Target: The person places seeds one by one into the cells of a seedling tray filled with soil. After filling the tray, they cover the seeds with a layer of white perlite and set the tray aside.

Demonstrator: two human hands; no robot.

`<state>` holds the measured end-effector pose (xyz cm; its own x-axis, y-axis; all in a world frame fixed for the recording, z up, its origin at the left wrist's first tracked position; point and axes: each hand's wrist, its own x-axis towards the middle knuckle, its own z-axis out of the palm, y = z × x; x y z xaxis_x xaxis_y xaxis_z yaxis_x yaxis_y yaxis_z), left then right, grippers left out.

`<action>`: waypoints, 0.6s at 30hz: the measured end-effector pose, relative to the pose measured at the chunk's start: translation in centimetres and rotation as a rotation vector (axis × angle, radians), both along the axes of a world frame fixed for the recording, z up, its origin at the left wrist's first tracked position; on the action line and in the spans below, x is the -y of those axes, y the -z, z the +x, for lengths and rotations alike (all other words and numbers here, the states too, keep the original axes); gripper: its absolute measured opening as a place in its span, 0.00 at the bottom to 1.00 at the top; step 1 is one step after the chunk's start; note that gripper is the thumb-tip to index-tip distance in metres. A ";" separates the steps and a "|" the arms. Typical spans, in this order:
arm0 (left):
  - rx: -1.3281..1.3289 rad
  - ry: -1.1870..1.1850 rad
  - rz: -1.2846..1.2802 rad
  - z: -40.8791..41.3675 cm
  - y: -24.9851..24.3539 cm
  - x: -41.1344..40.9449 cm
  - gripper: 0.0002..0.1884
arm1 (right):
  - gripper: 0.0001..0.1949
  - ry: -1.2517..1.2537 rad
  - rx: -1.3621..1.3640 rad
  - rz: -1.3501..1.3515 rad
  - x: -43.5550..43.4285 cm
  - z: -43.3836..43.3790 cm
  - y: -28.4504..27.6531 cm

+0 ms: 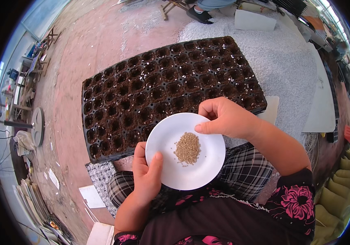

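Observation:
A small white plate (169,134) with a heap of tan seeds (188,148) in its middle is held over my lap. My left hand (147,171) grips its left rim, thumb on top. My right hand (227,119) pinches the upper right rim between thumb and fingers. Beyond the plate lies a black plastic seedling tray (86,147) whose cells are filled with dark soil (175,88), each with a hollow; white granules are scattered on it. The plate and my right hand cover part of the tray's near edge.
White granules (291,73) are spread on the floor at the right, beside a white board (322,101). Another tray covered in white granules (101,174) lies near my left knee. Another person's shoe (200,16) and a wooden stool (175,6) are at the top. A round grey base with a pole (37,126) stands left.

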<state>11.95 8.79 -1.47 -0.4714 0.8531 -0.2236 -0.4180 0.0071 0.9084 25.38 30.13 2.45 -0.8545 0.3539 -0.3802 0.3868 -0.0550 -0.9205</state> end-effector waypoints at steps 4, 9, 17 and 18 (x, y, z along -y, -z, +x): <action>0.009 -0.002 0.005 0.1 -0.1 -0.1 0.09 | 0.08 0.003 0.070 0.057 0.1 0.1 -0.3; 0.014 -0.020 -0.003 0.1 -0.2 -0.2 0.09 | 0.07 0.138 -0.032 0.125 1.1 0.1 -0.1; 0.001 -0.047 0.014 0.0 0.1 0.0 0.09 | 0.04 0.337 -0.224 0.295 2.6 -0.6 0.5; -0.002 -0.054 0.016 0.0 0.2 -0.1 0.09 | 0.04 0.345 -0.250 0.377 2.7 -0.7 0.7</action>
